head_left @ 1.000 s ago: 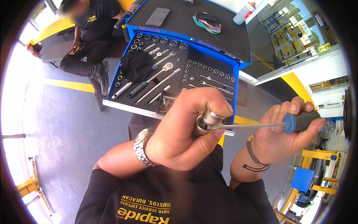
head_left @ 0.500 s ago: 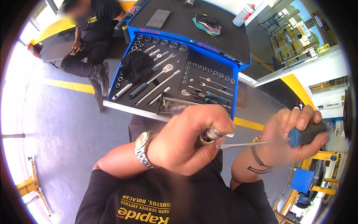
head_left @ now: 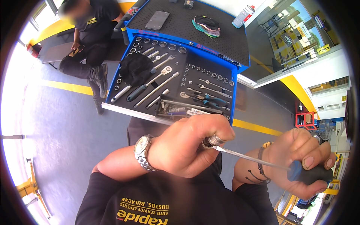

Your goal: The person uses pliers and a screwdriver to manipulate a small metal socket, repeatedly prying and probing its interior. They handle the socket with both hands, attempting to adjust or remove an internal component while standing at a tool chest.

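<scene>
My left hand (head_left: pixel 183 146), with a metal watch on its wrist, is closed around a small knurled metal cylinder (head_left: pixel 215 140); most of the piece is hidden in the fist. My right hand (head_left: pixel 294 159) grips a flat-blade screwdriver (head_left: pixel 309 174) by its thick black and blue handle. The blade slants up and leftward across to the left hand. Its tip meets the lower edge of the knurled piece, though I cannot tell whether it sits in a slot. Both hands are held in the air in front of my chest.
Beyond my hands an open blue tool drawer (head_left: pixel 172 80) holds sockets, ratchets, wrenches and pliers, with a black cloth (head_left: pixel 135 70) on top. The cabinet top bears a phone (head_left: pixel 157 20), a folded cloth (head_left: pixel 206 26) and a spray can (head_left: pixel 243 17). A person (head_left: pixel 90 41) sits at left.
The screwdriver's handle has dropped, so its blade now slants upward toward the left hand. Its tip has shifted left and up onto the knurled piece. The left hand has barely moved.
</scene>
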The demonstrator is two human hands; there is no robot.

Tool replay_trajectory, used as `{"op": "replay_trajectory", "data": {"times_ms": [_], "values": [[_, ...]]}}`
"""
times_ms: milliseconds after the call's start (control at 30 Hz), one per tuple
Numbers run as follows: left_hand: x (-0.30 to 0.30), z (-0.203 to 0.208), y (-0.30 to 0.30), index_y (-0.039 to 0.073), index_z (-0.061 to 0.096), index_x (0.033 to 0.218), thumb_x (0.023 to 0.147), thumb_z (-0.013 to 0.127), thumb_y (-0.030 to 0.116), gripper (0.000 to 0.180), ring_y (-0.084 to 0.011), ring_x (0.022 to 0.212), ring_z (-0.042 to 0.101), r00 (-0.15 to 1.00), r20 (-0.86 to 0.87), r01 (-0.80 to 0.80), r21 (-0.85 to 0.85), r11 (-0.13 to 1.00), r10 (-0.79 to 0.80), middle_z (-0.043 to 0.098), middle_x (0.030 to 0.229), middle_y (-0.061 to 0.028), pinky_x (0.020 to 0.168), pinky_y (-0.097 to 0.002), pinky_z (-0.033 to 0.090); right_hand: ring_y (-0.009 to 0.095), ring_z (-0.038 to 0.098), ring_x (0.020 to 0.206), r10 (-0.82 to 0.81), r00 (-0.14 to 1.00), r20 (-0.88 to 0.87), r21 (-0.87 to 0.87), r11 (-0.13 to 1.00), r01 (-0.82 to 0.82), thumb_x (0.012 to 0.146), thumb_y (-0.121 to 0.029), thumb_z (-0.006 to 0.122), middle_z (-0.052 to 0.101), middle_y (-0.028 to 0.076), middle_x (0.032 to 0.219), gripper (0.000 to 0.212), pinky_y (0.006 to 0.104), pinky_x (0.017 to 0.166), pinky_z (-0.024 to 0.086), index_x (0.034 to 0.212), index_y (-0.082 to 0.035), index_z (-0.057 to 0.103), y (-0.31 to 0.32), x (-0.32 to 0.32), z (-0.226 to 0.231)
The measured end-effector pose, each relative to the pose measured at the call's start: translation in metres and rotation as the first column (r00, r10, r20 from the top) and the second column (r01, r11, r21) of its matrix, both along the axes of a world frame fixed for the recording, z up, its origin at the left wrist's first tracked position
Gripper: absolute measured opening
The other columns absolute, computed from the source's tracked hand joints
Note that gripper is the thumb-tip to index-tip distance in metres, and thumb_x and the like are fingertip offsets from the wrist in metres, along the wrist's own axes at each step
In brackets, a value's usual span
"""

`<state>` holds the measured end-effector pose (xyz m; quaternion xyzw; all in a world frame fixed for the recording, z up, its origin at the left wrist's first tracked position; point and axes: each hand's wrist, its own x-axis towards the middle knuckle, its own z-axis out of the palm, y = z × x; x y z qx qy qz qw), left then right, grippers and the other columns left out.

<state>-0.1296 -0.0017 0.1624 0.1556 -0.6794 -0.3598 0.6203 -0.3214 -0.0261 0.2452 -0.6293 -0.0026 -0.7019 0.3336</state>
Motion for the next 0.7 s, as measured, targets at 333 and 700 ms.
{"op": "replay_trajectory", "data": {"times_ms": [333, 700], "values": [[0.000, -0.004, 0.005, 0.003, 0.044, 0.113, 0.078, 0.060, -0.008, 0.040, -0.0264, 0.076, 0.060, 1.000, -0.017, 0.019, 0.033, 0.999, -0.018, 0.059, 0.095, -0.0125, 0.065, -0.0339, 0.049, 0.011, 0.044, 0.049, -0.023, 1.000, -0.013, -0.002, 1.000, 0.023, 0.085, -0.039, 0.061, 0.051, 0.005, 0.078, 0.040, 0.0229, 0.051, 0.035, 0.101, -0.004, 0.051, 0.000, -0.003, 0.006], [-0.001, 0.003, 0.003, 0.003, 0.042, 0.109, 0.084, 0.057, -0.010, 0.032, -0.0130, 0.060, 0.053, 0.999, 0.029, 0.044, 0.033, 0.998, -0.045, 0.054, 0.081, -0.0075, 0.051, -0.0268, 0.043, 0.010, 0.044, 0.049, -0.044, 0.997, -0.058, -0.035, 0.998, 0.043, 0.084, -0.039, 0.062, 0.050, 0.004, 0.077, 0.042, 0.0225, 0.052, 0.034, 0.102, -0.004, 0.051, 0.001, 0.004, 0.005]]}}
